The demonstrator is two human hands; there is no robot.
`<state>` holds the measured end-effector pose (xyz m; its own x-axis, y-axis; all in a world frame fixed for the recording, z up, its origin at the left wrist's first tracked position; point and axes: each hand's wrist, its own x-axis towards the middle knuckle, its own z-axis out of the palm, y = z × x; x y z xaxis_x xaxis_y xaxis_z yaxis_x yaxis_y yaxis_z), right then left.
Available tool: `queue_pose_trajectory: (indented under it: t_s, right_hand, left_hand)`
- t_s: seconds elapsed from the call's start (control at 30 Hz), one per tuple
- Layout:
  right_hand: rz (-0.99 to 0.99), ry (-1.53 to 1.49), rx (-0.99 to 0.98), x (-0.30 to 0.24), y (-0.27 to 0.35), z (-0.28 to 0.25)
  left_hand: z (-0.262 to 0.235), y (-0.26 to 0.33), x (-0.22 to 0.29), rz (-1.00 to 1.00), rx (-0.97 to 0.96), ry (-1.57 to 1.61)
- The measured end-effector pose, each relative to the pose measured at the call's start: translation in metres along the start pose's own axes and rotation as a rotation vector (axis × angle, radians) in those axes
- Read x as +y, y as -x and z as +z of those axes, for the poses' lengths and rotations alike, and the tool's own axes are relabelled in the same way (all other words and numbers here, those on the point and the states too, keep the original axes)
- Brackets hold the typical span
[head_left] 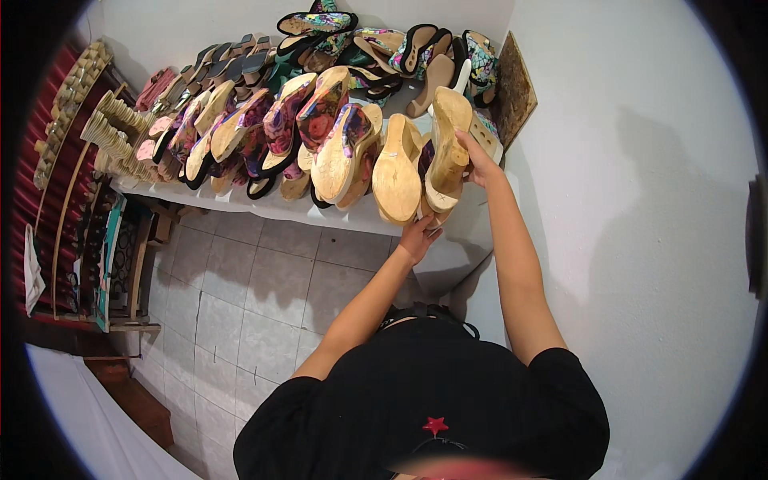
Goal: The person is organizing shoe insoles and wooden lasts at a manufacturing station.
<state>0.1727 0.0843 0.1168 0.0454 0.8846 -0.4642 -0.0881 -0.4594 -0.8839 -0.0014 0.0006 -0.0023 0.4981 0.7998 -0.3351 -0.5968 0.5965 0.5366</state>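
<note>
At the right end of the shoe-covered table, my right hand [478, 162] grips the side of a pale wooden wedge shoe [450, 120], its thumb side against the wood. Low at the front edge, my left hand [418, 238] has its fingers curled at the toe end of the same shoe; exactly what lies under those fingers is partly hidden. Just left stands another wooden-soled wedge shoe [396, 172], bottom toward me. Beside that is a wedge shoe with a floral strap [340, 164]. A pale perforated shoe [488, 132] sits behind my right hand.
Several floral wedge shoes [240, 124] line the white-covered table [320, 212], with dark-strapped pairs [320, 24] behind. A brown board [518, 96] leans at the right wall [656, 176]. Left stand stacked pale soles [112, 124] and a wooden rack [136, 272]. Grey tiles [240, 280] cover the floor.
</note>
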Motion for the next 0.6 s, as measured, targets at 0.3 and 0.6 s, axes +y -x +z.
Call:
queue_pose_trajectory:
  t_s: [0.3, 0.6]
  right_hand:
    - [0.030, -0.141, -0.042, 0.009, 0.001, -0.009]
    - [0.014, -0.154, 0.017, 0.012, 0.012, -0.010]
  left_hand:
    - [0.000, 0.002, 0.000, 0.020, 0.052, -0.062]
    - [0.005, 0.007, -0.008, 0.128, 0.062, -0.201]
